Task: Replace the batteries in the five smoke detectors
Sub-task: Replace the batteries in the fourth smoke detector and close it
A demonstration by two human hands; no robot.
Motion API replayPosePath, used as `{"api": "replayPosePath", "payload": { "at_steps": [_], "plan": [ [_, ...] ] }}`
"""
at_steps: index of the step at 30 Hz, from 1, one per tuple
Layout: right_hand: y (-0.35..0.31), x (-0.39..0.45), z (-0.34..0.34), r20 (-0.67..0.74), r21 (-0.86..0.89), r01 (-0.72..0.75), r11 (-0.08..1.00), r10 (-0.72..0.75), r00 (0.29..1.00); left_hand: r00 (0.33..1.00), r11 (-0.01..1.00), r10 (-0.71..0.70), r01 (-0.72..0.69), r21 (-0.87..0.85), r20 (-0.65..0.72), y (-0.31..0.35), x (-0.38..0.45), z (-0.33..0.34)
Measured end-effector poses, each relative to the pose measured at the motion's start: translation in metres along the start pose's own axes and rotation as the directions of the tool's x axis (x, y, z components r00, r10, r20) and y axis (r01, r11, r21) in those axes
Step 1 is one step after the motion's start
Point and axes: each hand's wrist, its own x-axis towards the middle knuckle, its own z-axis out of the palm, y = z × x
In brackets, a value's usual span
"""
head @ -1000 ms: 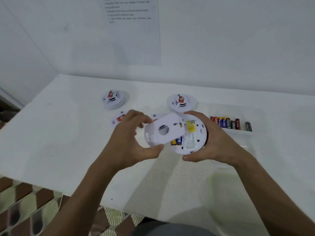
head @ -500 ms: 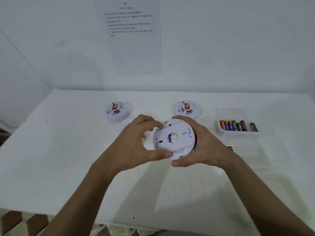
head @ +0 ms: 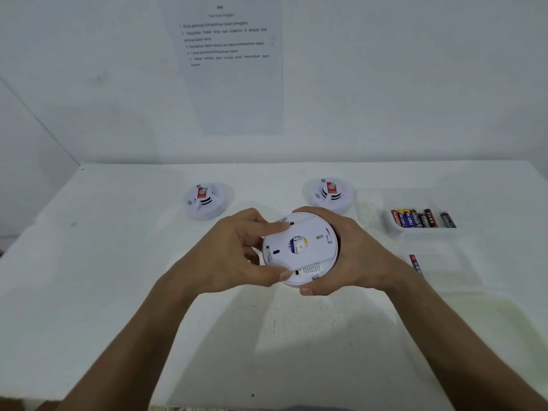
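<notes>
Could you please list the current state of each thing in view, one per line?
Held smoke detector: back side up, cover plate on, gripped by both hands.
Left hand: fingers on the cover's edge.
Right hand: cupping the detector body.
Far left detector: face up on table.
Far right detector: face up.
Battery tray: holds a row of batteries.
Loose battery: lying beside the right wrist.

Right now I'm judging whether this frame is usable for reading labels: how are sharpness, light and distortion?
Head view: soft even light, faint shadows under the hands; the wall sheet prints blurred, barely legible; battery labels in the tray partly readable; wide-angle bends the table edges; the held smoke detector is fairly sharp.
</notes>
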Motion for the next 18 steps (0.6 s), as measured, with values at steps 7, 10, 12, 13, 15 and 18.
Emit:
{"api": "replayPosePath", "payload": {
  "at_steps": [7, 10, 12, 13, 15, 18],
  "plan": [
    [0.007, 0.001, -0.001, -0.032, -0.016, -0.011, 1.000, 0.010, 0.999, 1.000, 0.999, 0.009, -0.009, 0.032, 0.006, -0.007, 0.013, 0.000],
    [0.010, 0.000, 0.002, -0.095, -0.015, 0.009, 1.000, -0.011, 0.995, 0.999, 0.999, 0.017, -0.015, 0.033, -0.047, -0.012, 0.016, 0.005],
    [0.012, 0.001, 0.003, -0.107, -0.010, 0.007, 1.000, -0.008, 0.994, 0.997, 0.997, 0.041, -0.036, 0.071, -0.071, -0.016, 0.017, 0.009],
    [0.013, 0.002, 0.003, -0.103, -0.014, -0.003, 1.000, 0.001, 0.995, 0.996, 0.995, 0.054, -0.047, 0.089, -0.070, -0.017, 0.017, 0.010],
    [0.014, 0.002, 0.000, -0.083, -0.012, -0.029, 1.000, 0.028, 0.996, 0.996, 0.991, 0.082, -0.076, 0.114, -0.045, -0.018, 0.016, 0.010],
    [0.015, 0.001, -0.005, -0.046, -0.015, -0.052, 0.999, 0.051, 0.998, 0.993, 0.981, 0.117, -0.113, 0.155, -0.017, -0.019, 0.017, 0.010]
  ]
}}
